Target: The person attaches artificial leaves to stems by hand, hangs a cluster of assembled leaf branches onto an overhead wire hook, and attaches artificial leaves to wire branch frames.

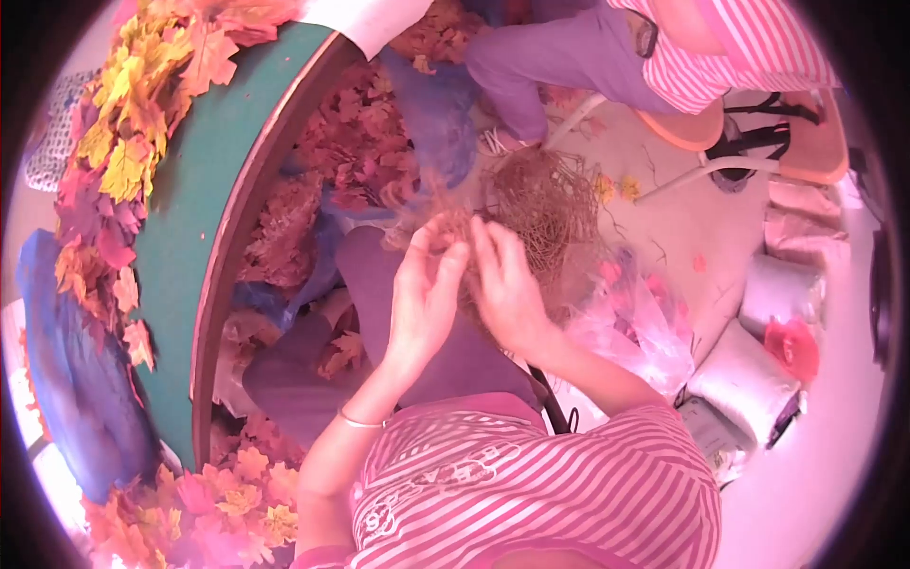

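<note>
Fingers (453, 254) of left hand (427, 299) and right hand (507, 289) pinched on thin stems from twig bundle (550, 204) at 12 o'clock | sorted: leaf heaps on table (185, 237) at 9 o'clock | left: most of bundle, apparently

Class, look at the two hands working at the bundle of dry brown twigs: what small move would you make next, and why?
Probably pull one strand free. Both hands, left hand and right hand, pinch at the near edge of the tangled twig bundle, fingertips close together, while the rest hangs loose beyond them.
</note>
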